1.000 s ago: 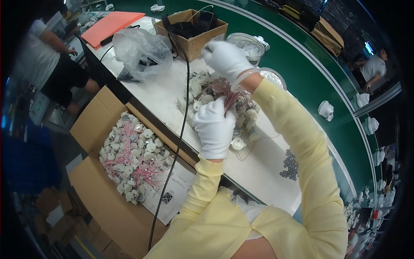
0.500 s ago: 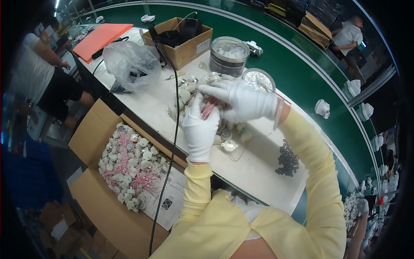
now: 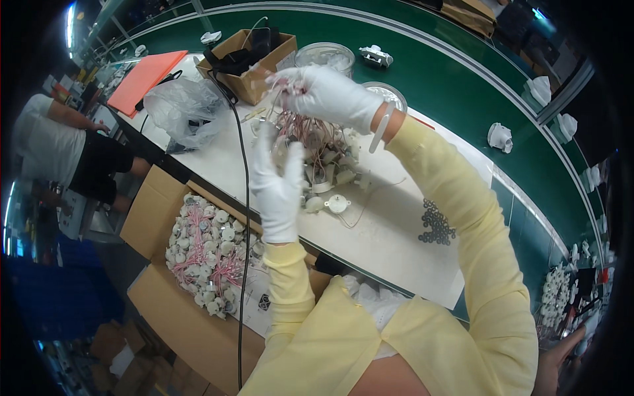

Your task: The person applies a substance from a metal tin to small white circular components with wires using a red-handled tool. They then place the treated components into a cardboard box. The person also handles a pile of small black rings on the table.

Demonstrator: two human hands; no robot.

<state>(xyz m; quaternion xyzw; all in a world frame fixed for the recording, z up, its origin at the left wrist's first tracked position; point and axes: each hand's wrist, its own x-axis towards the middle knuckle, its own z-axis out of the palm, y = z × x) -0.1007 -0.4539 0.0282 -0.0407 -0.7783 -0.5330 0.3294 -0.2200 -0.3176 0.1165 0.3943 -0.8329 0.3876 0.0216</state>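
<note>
Both of my hands wear white gloves. My right hand [image 3: 330,99] is raised over the table with its fingers closed round the upper ends of a bundle of pink wires [image 3: 312,124]. Below it, the wires fan down to a cluster of small round white-and-metal parts [image 3: 323,178], which look like little motors. My left hand [image 3: 276,198] is beside the cluster's left side, fingers up and thumb apart, and seems to hold nothing. One white round part with two mounting ears [image 3: 337,203] lies flat at the near side of the cluster, a thin wire trailing from it.
An open carton [image 3: 155,290] of similar wired parts stands at left, below the table [image 3: 396,244]. Dark rings [image 3: 436,223] lie at right. Behind are a round tub [image 3: 325,56], a carton [image 3: 281,53], a plastic bag [image 3: 181,105] and a green conveyor [image 3: 449,86]. A black cable [image 3: 247,198] hangs across.
My right hand has lifted away and left, drawing the pink wires up. The left hand has let go of the wires, moved slightly left and opened. The view has shifted a little.
</note>
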